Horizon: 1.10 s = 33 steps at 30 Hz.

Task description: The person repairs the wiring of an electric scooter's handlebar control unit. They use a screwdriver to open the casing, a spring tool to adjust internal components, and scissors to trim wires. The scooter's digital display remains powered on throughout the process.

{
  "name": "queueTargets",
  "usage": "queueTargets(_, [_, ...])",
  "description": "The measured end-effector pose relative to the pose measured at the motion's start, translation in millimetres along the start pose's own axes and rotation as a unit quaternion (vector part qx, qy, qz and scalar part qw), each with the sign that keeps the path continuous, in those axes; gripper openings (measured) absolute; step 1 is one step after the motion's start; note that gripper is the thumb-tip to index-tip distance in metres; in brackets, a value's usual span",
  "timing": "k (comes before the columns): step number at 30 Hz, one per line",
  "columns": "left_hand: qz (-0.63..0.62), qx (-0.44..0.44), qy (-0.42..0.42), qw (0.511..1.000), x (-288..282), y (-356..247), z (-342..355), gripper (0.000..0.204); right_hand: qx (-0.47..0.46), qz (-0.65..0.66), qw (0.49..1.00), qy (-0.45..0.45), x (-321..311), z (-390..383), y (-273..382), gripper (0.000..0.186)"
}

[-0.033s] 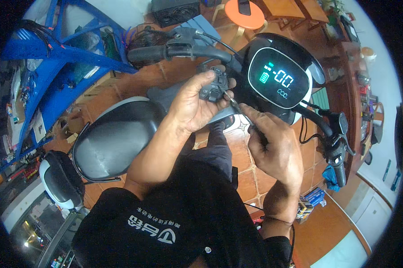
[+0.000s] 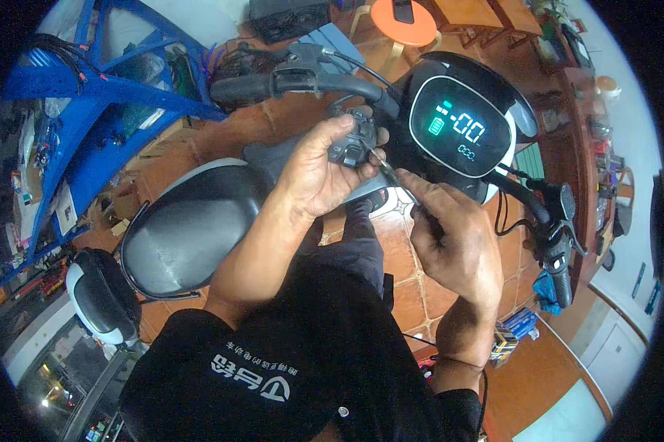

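Note:
A dark plastic switch housing [image 2: 354,147] rests in the grip of my left hand [image 2: 317,166], just below the left handlebar [image 2: 288,87]. My right hand [image 2: 453,243] is closed around a slim metal tool, probably a screwdriver [image 2: 391,177], whose tip reaches the lower right side of the housing; its handle is mostly hidden by my fingers. Right of my left hand is the scooter's dashboard [image 2: 461,110], with a lit display. The black seat [image 2: 185,228] lies left of my forearm.
A blue metal rack [image 2: 111,96] with cables and bags stands at the left. An orange stool [image 2: 391,22] holds a phone at the top. The right handlebar [image 2: 556,258] is beside wooden furniture, and small boxes [image 2: 512,331] lie low right. Tiled floor [image 2: 413,295] shows below.

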<state>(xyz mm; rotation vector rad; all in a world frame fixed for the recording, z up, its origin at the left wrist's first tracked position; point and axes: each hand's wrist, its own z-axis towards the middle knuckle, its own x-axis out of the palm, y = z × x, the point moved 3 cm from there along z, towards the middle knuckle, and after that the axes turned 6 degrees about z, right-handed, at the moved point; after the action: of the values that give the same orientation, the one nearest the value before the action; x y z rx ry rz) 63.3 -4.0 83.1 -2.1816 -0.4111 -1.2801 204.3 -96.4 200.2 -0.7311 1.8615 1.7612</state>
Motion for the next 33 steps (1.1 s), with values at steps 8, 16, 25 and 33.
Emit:
queueTargets(8, [-0.02, -0.018, 0.039, 0.999, -1, -5, 0, 0.039, 0.004, 0.005, 1.0, 0.002, -5, 3, 3, 0.048])
queueTargets(16, [0.01, -0.021, 0.012, 1.0, -4, -5, -1, 0.035, 0.014, -0.042, 0.998, 0.037, -12, 7, 6, 0.047])
queueTargets(25, [0.057, -0.001, -0.04, 0.998, -5, -3, 1, 0.032, 0.037, -0.113, 0.989, 0.088, -17, 14, 14, 0.044])
queueTargets(33, [0.043, 0.011, -0.019, 0.999, -8, -3, 2, 0.033, 0.028, -0.023, 0.999, 0.002, 23, -7, 0, 0.052])
